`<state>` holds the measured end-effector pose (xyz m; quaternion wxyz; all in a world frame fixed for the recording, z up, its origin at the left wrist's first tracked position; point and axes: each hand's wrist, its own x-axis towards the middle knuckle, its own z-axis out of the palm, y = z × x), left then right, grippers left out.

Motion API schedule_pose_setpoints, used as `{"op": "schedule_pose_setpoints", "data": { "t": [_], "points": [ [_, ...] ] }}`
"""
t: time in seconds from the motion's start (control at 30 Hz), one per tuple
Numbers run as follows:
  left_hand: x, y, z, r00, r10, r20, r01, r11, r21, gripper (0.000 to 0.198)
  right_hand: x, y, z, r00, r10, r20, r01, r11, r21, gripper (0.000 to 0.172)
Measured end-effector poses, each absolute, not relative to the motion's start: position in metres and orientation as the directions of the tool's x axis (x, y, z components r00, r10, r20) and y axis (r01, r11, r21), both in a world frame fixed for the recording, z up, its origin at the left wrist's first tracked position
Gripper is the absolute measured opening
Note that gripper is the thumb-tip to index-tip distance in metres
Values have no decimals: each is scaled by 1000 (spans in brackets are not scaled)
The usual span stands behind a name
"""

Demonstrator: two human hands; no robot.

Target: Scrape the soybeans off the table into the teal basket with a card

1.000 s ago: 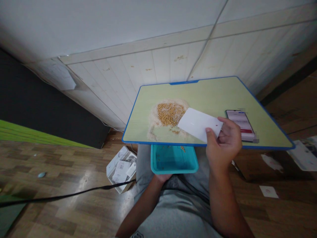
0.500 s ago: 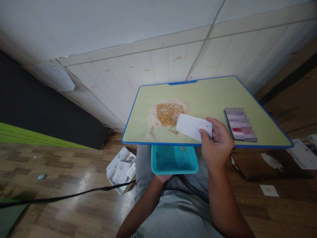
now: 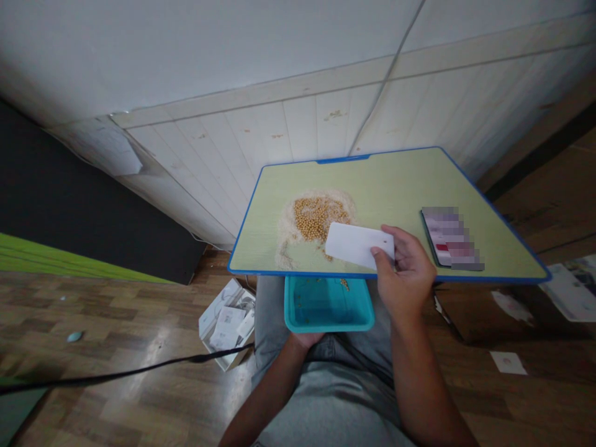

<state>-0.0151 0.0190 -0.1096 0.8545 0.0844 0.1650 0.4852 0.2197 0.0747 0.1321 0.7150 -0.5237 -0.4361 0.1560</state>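
Note:
My right hand [image 3: 406, 273] pinches a white card [image 3: 354, 244] and holds it low over the near part of a small green table with a blue rim [image 3: 395, 180]. Just left of the card lies a heap of yellow beans [image 3: 315, 217] mixed into pale grains. A teal plastic tray [image 3: 328, 304] sits under the table's front edge, over my lap, with a few beans in it. My left hand [image 3: 306, 338] holds the tray from below; its fingers are mostly hidden.
A phone [image 3: 449, 238] lies on the table to the right of my right hand. An open white box with papers [image 3: 226, 321] and a black cable [image 3: 121, 372] are on the wooden floor at left. Papers [image 3: 570, 292] lie at right.
My right hand has moved the white card left and nearer the table's front edge, closer to the beans. The tray and my left hand have stayed put.

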Motion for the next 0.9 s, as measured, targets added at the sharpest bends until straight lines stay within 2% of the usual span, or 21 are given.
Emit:
{"op": "schedule_pose_setpoints", "data": {
  "t": [0.1,0.23,0.43,0.9],
  "points": [
    [-18,19,-121,461,857,-232,-800,514,308,71,221,75,131,575,681,453,222,402,-888,34],
    [-26,18,-134,469,838,-279,-782,540,311,75,222,76,131,579,667,470,220,428,-877,34],
    [-33,15,-154,443,813,-378,-766,562,311,71,222,74,132,567,669,480,240,424,-874,32],
    [-35,18,-153,481,810,-336,-766,575,289,66,221,72,133,552,686,474,202,441,-875,32]
  ]
}}
